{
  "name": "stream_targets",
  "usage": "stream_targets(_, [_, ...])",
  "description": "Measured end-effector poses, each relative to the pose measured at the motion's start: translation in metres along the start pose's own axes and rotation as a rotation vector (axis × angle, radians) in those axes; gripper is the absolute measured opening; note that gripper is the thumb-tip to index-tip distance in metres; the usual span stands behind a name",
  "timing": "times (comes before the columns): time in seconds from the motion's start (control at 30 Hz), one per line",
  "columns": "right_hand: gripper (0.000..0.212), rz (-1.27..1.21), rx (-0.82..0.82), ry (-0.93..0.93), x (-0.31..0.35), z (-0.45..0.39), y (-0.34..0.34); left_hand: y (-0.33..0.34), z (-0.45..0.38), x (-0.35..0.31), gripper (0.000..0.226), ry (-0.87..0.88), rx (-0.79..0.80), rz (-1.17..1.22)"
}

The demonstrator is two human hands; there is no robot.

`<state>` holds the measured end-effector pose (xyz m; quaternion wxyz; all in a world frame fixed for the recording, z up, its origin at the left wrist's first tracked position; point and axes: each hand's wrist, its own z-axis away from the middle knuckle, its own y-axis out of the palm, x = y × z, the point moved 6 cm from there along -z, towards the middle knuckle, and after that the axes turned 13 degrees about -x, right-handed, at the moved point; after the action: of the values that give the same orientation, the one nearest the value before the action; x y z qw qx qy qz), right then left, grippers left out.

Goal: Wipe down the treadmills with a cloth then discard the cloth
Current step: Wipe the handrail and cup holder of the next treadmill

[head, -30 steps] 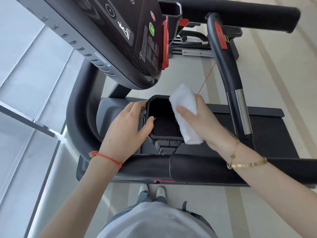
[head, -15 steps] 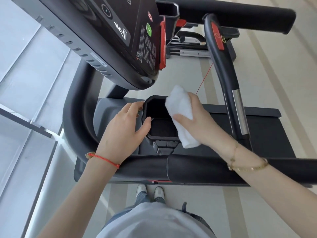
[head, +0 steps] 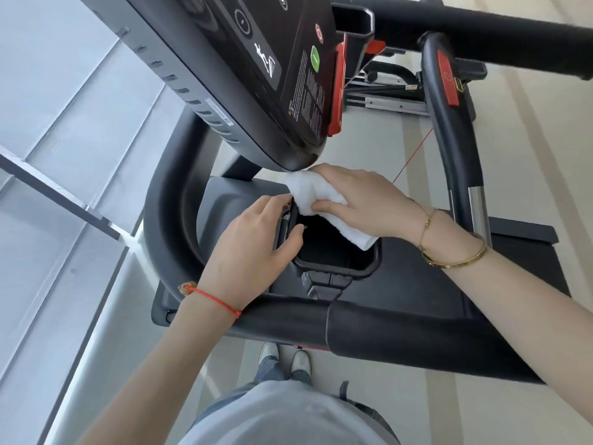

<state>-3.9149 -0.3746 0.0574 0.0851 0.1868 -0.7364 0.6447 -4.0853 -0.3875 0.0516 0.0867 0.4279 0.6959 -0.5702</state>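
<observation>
I stand over a black treadmill; its console (head: 256, 69) tilts above a black open-topped tray (head: 337, 255) at the middle. My right hand (head: 362, 203) grips a folded white cloth (head: 311, 194) and presses it on the tray's far left rim, just under the console's lower edge. My left hand (head: 253, 245) holds the tray's left wall, thumb inside and fingers curled over the outside. A padded front handrail (head: 401, 335) runs below both wrists.
A black side handle with a red tag (head: 449, 101) and chrome section rises at right, with a thin red cord beside it. Another padded bar (head: 481, 30) crosses the top. Glass panels (head: 64, 155) lie left. My shoes (head: 285, 358) stand on pale floor below.
My right hand has carried the cloth from the tray's right side up and left to its far left rim under the console. My left hand has kept hold of the tray.
</observation>
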Motion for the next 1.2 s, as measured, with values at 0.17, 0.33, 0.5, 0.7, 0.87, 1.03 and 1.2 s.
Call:
stream_targets(0.17, [0.037, -0.166, -0.005, 0.268, -0.038, 0.034, -0.011, 0.0, 0.0, -0.001, 0.047, 0.003, 0.009, 0.008])
stream_targets(0.33, [0.026, -0.101, 0.06, 0.202, -0.02, 0.008, -0.003, 0.001, 0.001, -0.001, 0.048, 0.011, -0.002, 0.017])
stream_targets(0.5, [0.027, -0.122, -0.022, 0.308, -0.017, 0.018, -0.006, 0.002, 0.001, 0.001, 0.05, 0.014, 0.001, 0.01])
stream_targets(0.7, [0.064, -0.526, -0.189, 0.653, -0.005, 0.088, -0.002, 0.002, 0.0, 0.002, 0.049, 0.022, 0.006, 0.004])
stream_targets(0.87, [0.066, -0.56, -0.235, 0.731, -0.003, 0.093, 0.001, 0.003, 0.001, 0.002, 0.049, 0.031, -0.004, 0.001])
stream_targets(1.03, [0.05, -0.538, -0.138, 0.65, -0.021, 0.064, -0.007, 0.006, 0.0, 0.004, 0.049, 0.044, 0.0, -0.003])
stream_targets(1.2, [0.055, -0.629, -0.21, 0.45, -0.006, 0.102, -0.023, 0.005, -0.001, 0.006, 0.053, 0.044, 0.008, 0.004])
